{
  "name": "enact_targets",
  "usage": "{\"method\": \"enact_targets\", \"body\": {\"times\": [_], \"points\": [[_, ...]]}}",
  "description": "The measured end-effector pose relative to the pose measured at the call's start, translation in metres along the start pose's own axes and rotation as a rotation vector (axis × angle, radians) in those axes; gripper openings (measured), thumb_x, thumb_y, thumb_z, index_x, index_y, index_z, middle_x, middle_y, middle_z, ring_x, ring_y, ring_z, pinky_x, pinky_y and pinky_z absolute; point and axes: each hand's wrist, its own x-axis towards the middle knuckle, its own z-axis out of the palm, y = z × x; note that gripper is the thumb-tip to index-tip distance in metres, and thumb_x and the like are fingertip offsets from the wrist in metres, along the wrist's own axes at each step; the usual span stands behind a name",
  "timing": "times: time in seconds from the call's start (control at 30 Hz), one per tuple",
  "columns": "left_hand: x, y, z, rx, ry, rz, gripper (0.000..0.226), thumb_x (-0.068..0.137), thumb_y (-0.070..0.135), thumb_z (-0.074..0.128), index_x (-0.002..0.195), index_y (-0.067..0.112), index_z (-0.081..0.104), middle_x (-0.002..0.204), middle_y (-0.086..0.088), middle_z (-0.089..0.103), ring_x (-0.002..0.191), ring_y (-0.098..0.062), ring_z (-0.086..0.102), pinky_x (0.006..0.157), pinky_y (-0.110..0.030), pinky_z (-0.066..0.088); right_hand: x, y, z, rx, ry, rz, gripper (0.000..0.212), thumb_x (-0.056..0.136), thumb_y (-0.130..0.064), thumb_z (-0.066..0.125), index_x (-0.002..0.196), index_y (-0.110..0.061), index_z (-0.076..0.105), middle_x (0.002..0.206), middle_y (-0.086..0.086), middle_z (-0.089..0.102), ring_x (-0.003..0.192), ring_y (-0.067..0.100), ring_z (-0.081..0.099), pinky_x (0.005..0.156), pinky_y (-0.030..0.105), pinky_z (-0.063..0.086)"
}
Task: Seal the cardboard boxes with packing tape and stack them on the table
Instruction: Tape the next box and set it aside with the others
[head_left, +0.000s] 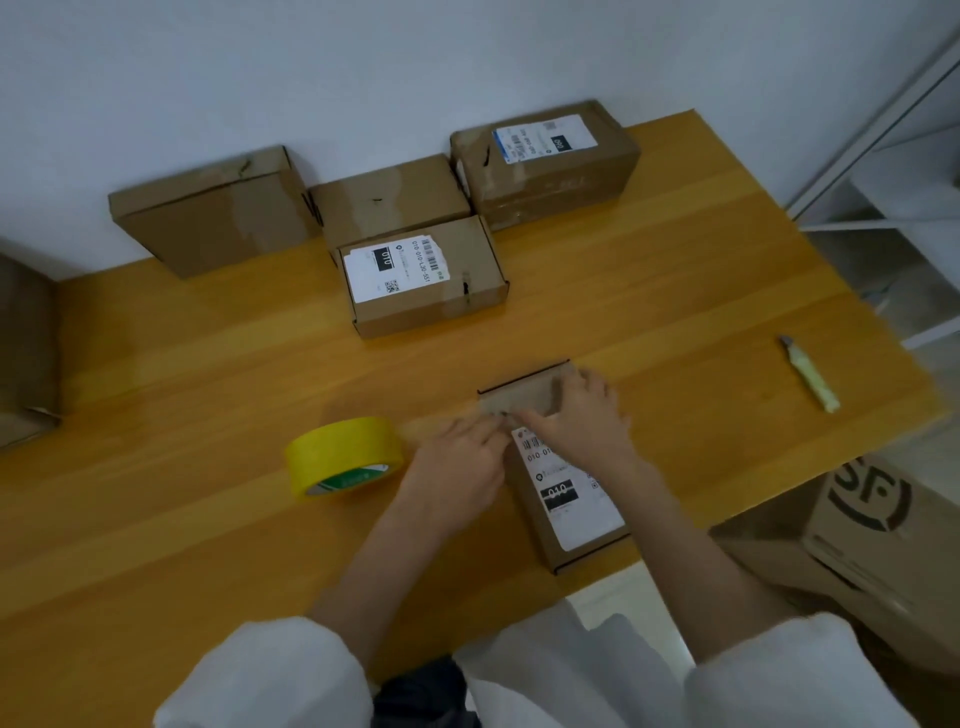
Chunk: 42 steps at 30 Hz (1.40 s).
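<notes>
Desk (208, 364) had four boxes (423, 275) at its far edge, unstacked. Fifth box (566, 504) sat at the near edge, my right hand (582, 415) flat on its flap (519, 392), left hand (457, 467) too blurry to tell. Tape (343, 454) lay unused.

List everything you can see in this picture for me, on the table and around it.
Wall boxes: four, brown, table's back edge; two carry white labels.
Near box: one, brown, white label, table's front edge.
Edge box: one, brown, far left, partly cut off.
Logo box: one, brown, black print, below table's right end.
Tape roll: one, yellow, left of near box.
Knife: one, pale yellow, table's right side.
Table: one, orange wood.
Shelf: one, white, far right.
Left hand: one, at near box's left edge.
Right hand: one, on near box's far end.
</notes>
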Motion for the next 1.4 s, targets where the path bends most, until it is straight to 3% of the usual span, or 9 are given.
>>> {"method": "enact_targets", "body": {"times": [0.13, 0.2, 0.33, 0.63, 0.73, 0.83, 1.0, 1.17, 1.4], "points": [[-0.008, -0.043, -0.025, 0.049, 0.155, -0.329, 0.044, 0.094, 0.029, 0.050, 0.134, 0.010, 0.045, 0.140, -0.007, 0.047, 0.131, -0.023, 0.042, 0.106, -0.036, 0.032, -0.015, -0.008, 0.025, -0.184, -0.160, 0.051, 0.124, 0.070, -0.077, 0.059, 0.152, -0.017, -0.013, 0.155, 0.011, -0.029, 0.145, 0.037, -0.013, 0.105, 0.073, 0.015], [-0.012, -0.062, -0.030, 0.080, 0.055, -0.459, 0.047, 0.095, 0.036, 0.048, 0.134, 0.012, 0.041, 0.137, -0.005, 0.047, 0.128, -0.022, 0.042, 0.104, -0.035, 0.032, -0.016, -0.009, 0.033, -0.220, -0.125, 0.063, 0.128, 0.071, -0.073, 0.064, 0.151, -0.017, -0.019, 0.154, 0.013, -0.032, 0.145, 0.038, -0.014, 0.104, 0.073, 0.018], [-0.020, -0.086, -0.033, 0.047, -0.208, -0.605, 0.052, 0.095, 0.052, 0.041, 0.128, 0.013, 0.048, 0.114, -0.005, 0.058, 0.104, -0.023, 0.058, 0.080, -0.035, 0.049, -0.013, -0.011, 0.029, -0.139, -0.096, 0.076, 0.123, 0.074, -0.067, 0.066, 0.151, -0.019, -0.016, 0.156, 0.011, -0.026, 0.145, 0.038, -0.011, 0.106, 0.068, 0.021], [-0.037, -0.108, -0.036, -0.217, -0.171, -0.597, 0.053, 0.091, 0.055, 0.047, 0.112, 0.010, 0.063, 0.061, 0.002, 0.049, 0.058, -0.013, 0.047, 0.050, -0.028, 0.034, -0.001, 0.014, 0.000, 0.342, -0.265, -0.081, 0.122, 0.063, -0.052, 0.083, 0.155, -0.025, 0.008, 0.161, -0.003, 0.001, 0.146, 0.029, 0.014, 0.115, 0.047, 0.026], [-0.036, -0.105, -0.034, -0.300, -0.134, -0.568, 0.046, 0.092, 0.052, 0.048, 0.097, 0.010, 0.064, 0.058, -0.001, 0.048, 0.053, -0.013, 0.045, 0.048, -0.029, 0.029, -0.004, 0.017, -0.005, 0.573, -0.319, -0.082, 0.117, 0.059, -0.049, 0.085, 0.153, -0.025, 0.020, 0.148, -0.002, 0.035, 0.131, 0.020, 0.042, 0.099, 0.035, 0.049], [-0.035, -0.100, -0.031, -0.310, -0.100, -0.562, 0.046, 0.091, 0.052, 0.049, 0.095, 0.009, 0.064, 0.055, 0.002, 0.044, 0.050, -0.011, 0.042, 0.047, -0.029, 0.028, -0.009, 0.021, -0.006, 0.626, -0.291, -0.106, 0.093, 0.075, -0.032, 0.080, 0.151, -0.022, 0.028, 0.131, -0.005, 0.043, 0.101, -0.001, 0.051, 0.067, 0.010, 0.049], [-0.030, -0.097, -0.031, -0.311, -0.108, -0.559, 0.054, 0.092, 0.053, 0.047, 0.114, 0.006, 0.063, 0.078, -0.010, 0.063, 0.052, -0.008, 0.041, 0.048, -0.024, 0.030, -0.012, 0.025, -0.005, 0.648, -0.251, -0.117, 0.082, 0.078, -0.030, 0.076, 0.149, -0.020, 0.034, 0.141, -0.002, 0.043, 0.114, 0.008, 0.042, 0.061, 0.003, 0.044], [-0.022, -0.092, -0.029, -0.284, -0.096, -0.536, 0.054, 0.091, 0.055, 0.047, 0.120, 0.012, 0.061, 0.059, 0.007, 0.045, 0.055, -0.008, 0.044, 0.046, -0.024, 0.031, -0.014, 0.029, -0.004, 0.702, -0.283, -0.098, 0.091, 0.068, -0.047, 0.075, 0.147, -0.022, 0.037, 0.147, -0.003, 0.042, 0.135, 0.015, 0.037, 0.093, 0.024, 0.041], [-0.014, -0.085, -0.025, -0.236, -0.083, -0.507, 0.059, 0.090, 0.058, 0.046, 0.127, 0.014, 0.058, 0.062, 0.003, 0.051, 0.062, -0.015, 0.051, 0.049, -0.026, 0.037, -0.021, 0.035, -0.002, 0.744, -0.360, -0.067, 0.095, 0.065, -0.062, 0.071, 0.147, -0.028, 0.036, 0.147, -0.009, 0.041, 0.133, 0.011, 0.039, 0.109, 0.040, 0.037]]}}
